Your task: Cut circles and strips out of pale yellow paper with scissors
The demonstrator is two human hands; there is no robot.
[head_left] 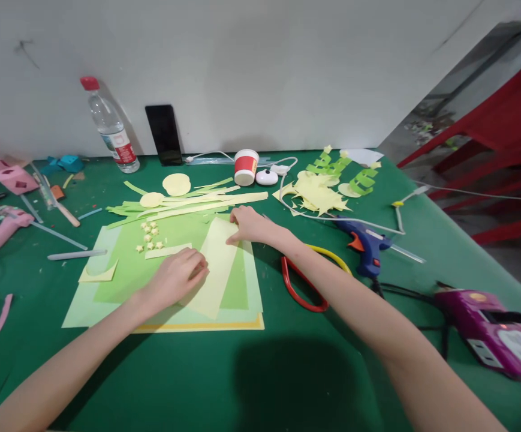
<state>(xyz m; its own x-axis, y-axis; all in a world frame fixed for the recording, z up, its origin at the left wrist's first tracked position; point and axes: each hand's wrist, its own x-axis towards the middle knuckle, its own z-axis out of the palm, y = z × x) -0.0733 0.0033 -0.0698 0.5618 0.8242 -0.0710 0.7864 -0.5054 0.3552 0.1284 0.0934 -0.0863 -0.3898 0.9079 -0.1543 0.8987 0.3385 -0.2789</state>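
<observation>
My right hand (253,227) pinches the upper end of a pale yellow paper piece (219,264), which lies slanted over the green sheets. My left hand (177,277) rests at that paper's left edge with its fingers curled; whatever its fingertips hold is hidden. Just above the left hand lies a short pale yellow strip (165,251). Several tiny folded paper stars (150,229) sit beyond it on the light green sheet (123,273). Red-and-yellow-handled scissors (304,295) lie partly under my right forearm, their blades mostly hidden.
Paper strips (206,203) and round pieces (176,184) lie behind the sheets. Further back stand a bottle (119,141), a phone (165,135) and a paper cup (246,167). To the right are star-shaped scraps (316,193), a glue gun (366,246) and a purple power strip (489,330).
</observation>
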